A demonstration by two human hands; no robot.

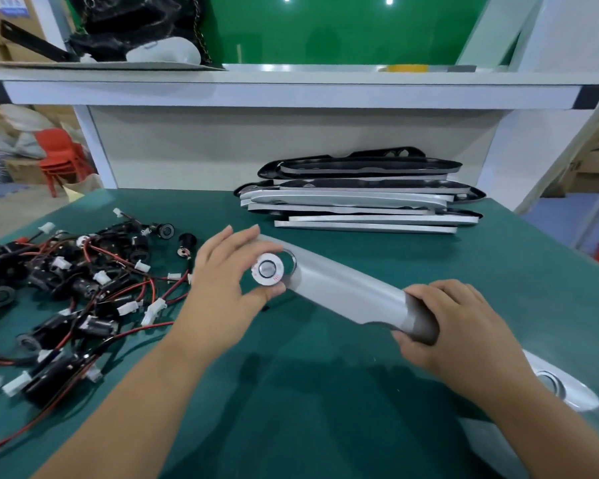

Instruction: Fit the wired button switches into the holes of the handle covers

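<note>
Its wire hidden behind the left hand (225,281), the round silver button switch (267,269) is pinched by that hand at the half-covered hole (291,258) of the grey handle cover (343,292), whose darker end the right hand (450,323) grips over the green worktop (325,392).

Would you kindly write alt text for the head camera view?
A person's left hand pinches a round button switch at the hole of a silver handle cover, gripped by the right hand. Wired switches lie left; stacked covers behind.
</note>
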